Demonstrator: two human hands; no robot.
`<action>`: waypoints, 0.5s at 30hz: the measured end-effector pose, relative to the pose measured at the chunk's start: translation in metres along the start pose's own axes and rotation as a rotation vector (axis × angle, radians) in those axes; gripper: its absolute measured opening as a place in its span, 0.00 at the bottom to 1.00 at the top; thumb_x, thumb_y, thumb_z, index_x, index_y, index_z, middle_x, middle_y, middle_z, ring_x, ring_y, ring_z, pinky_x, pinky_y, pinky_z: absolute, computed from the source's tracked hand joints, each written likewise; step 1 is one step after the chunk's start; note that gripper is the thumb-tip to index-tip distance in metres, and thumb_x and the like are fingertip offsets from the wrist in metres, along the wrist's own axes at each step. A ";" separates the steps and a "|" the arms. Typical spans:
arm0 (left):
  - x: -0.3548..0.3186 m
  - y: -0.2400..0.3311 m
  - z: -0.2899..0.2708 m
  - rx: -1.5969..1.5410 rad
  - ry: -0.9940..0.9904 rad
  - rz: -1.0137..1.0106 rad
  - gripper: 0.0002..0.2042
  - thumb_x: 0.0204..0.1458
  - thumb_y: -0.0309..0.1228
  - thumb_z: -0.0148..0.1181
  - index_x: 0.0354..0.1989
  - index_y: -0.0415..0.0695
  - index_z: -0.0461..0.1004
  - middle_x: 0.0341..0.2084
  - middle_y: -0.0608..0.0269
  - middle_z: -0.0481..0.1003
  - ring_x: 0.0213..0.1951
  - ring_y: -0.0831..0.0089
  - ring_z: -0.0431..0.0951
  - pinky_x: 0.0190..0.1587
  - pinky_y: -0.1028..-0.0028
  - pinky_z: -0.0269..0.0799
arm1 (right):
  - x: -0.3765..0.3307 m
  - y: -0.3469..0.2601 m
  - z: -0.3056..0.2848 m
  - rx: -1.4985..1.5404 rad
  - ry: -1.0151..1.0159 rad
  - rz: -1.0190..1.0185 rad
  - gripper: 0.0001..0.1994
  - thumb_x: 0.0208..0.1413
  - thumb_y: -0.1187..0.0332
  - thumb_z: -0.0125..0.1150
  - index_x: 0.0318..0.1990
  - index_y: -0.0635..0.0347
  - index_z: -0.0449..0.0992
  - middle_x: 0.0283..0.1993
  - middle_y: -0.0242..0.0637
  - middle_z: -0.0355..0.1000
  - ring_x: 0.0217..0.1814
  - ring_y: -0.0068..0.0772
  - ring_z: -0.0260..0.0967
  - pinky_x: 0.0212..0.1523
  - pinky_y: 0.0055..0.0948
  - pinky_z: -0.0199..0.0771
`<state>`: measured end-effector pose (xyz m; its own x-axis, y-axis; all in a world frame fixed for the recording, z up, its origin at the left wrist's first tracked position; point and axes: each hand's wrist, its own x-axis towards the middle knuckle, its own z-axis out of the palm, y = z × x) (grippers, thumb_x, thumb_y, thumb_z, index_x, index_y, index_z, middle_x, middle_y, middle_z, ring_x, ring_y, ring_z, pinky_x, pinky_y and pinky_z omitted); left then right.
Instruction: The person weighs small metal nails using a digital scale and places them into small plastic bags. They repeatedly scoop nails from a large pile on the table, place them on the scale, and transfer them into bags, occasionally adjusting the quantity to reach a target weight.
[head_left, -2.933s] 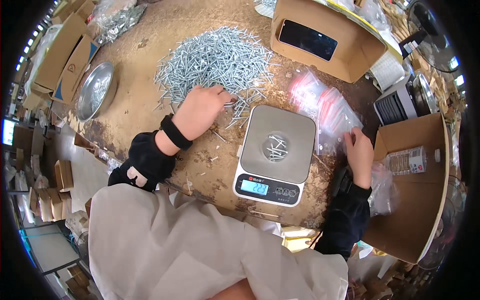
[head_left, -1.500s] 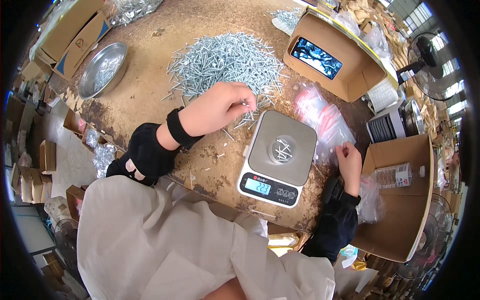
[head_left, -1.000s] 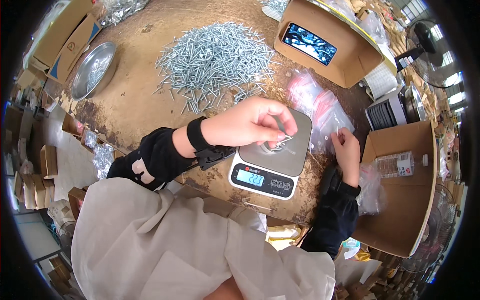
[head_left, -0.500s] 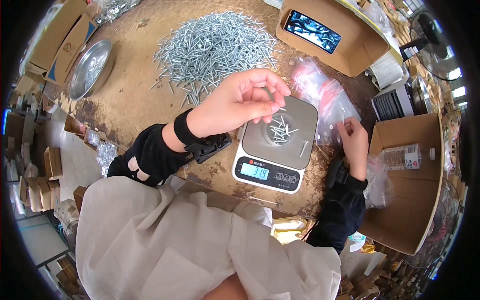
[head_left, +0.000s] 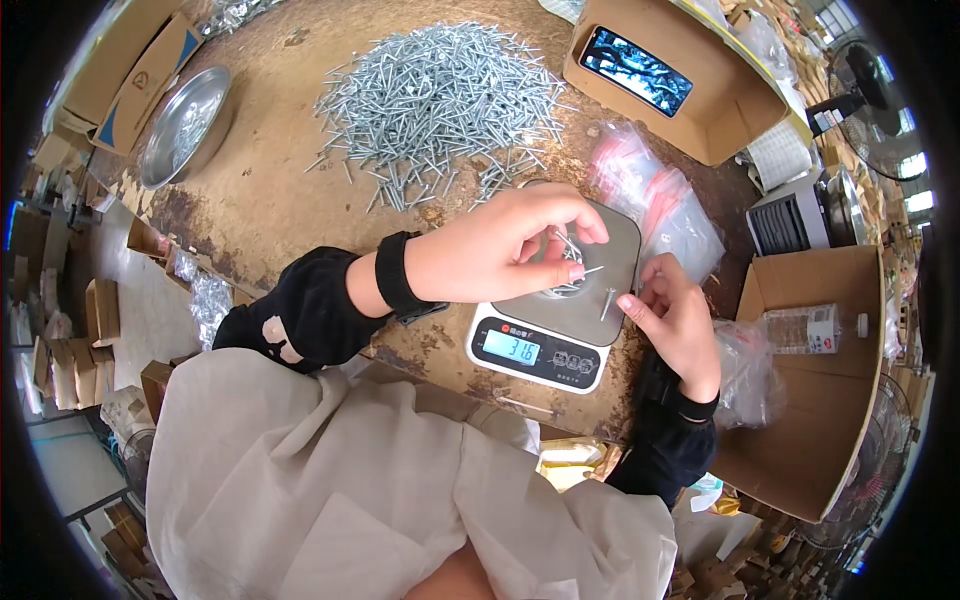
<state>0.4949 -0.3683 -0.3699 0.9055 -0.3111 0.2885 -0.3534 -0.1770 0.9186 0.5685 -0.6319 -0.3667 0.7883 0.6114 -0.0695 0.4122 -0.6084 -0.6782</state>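
A white digital scale with a lit display stands in front of me. On its grey metal plate sits a small round cup holding several silver screws. My left hand reaches over the cup, fingers curved, with thumb and index tips apart; it partly hides the cup. One loose screw lies on the plate right of the cup. My right hand is beside that screw at the plate's right edge, thumb apart from the curled fingers. Nothing shows in its grasp. A large pile of screws lies beyond the scale.
Clear zip bags with red strips lie right of the scale. A phone leans in a cardboard box at the far right. A nearer box contains a plastic bottle. A metal bowl stands far left.
My left hand has come down and nearer, over the cup. My right hand has moved left from the bags to the scale's plate edge, its thumb spreading. The display reading has dropped slightly.
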 end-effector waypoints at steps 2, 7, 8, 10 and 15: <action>0.001 0.002 -0.001 0.070 -0.025 0.047 0.16 0.54 0.24 0.62 0.52 0.42 0.71 0.46 0.65 0.70 0.34 0.83 0.71 0.28 0.81 0.65 | 0.001 -0.004 0.001 -0.082 0.008 -0.017 0.20 0.48 0.55 0.72 0.31 0.60 0.68 0.15 0.33 0.62 0.16 0.29 0.60 0.20 0.30 0.59; -0.001 0.001 -0.001 0.186 -0.071 0.132 0.27 0.47 0.32 0.70 0.58 0.47 0.69 0.50 0.63 0.64 0.35 0.76 0.69 0.33 0.77 0.67 | 0.001 -0.020 0.016 -0.354 0.087 -0.122 0.23 0.43 0.51 0.72 0.23 0.58 0.66 0.14 0.38 0.64 0.17 0.43 0.67 0.21 0.38 0.65; -0.001 0.001 -0.002 0.216 -0.089 0.141 0.30 0.46 0.34 0.71 0.59 0.48 0.68 0.50 0.63 0.63 0.36 0.75 0.68 0.34 0.76 0.68 | 0.000 -0.022 0.019 -0.375 0.103 -0.130 0.22 0.43 0.52 0.72 0.23 0.58 0.66 0.14 0.39 0.64 0.18 0.44 0.68 0.21 0.38 0.65; -0.001 0.002 -0.002 0.209 -0.095 0.135 0.32 0.43 0.37 0.74 0.59 0.50 0.68 0.50 0.62 0.62 0.35 0.73 0.67 0.37 0.74 0.68 | -0.005 -0.024 0.024 -0.417 0.135 -0.147 0.20 0.43 0.54 0.72 0.22 0.57 0.66 0.14 0.40 0.65 0.18 0.45 0.68 0.21 0.39 0.66; 0.001 -0.001 -0.001 0.144 -0.020 0.203 0.28 0.45 0.33 0.72 0.57 0.46 0.69 0.49 0.63 0.62 0.33 0.75 0.66 0.38 0.74 0.68 | -0.007 -0.019 0.024 -0.365 0.136 -0.157 0.12 0.50 0.63 0.65 0.26 0.58 0.69 0.18 0.41 0.68 0.20 0.46 0.69 0.23 0.39 0.67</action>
<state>0.4967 -0.3675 -0.3706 0.8081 -0.3720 0.4568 -0.5590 -0.2395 0.7938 0.5439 -0.6121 -0.3710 0.7457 0.6539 0.1279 0.6481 -0.6671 -0.3674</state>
